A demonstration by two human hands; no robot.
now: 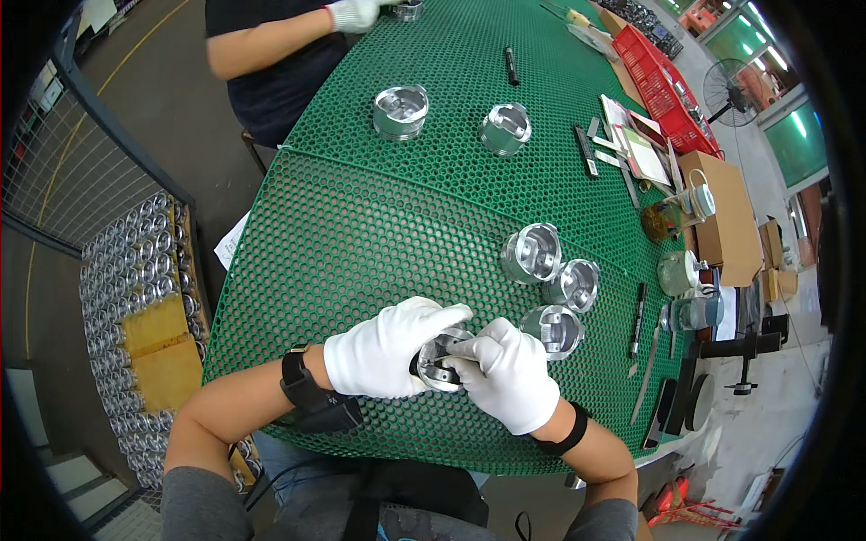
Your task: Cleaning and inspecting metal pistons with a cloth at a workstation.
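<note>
My left hand (383,352), in a white glove, is wrapped round a silver metal piston (437,371) just over the green mat, its hollow side facing up. My gloved right hand (512,383) has its fingers pinched together at the piston's inside; whatever they grip there is too small or hidden to name. Close by on the right stand three more pistons: a far one (530,253), a middle one (574,286) and a near one (554,332), which is close to my right hand.
The green perforated mat (361,234) covers the table. Two pistons (400,113) (505,129) stand farther off. Markers, papers, jars (681,272) and a red basket (645,68) line the right side. Across the table, a gloved co-worker's hand (354,14) touches a piston. Many pistons fill a pallet (162,347) at left.
</note>
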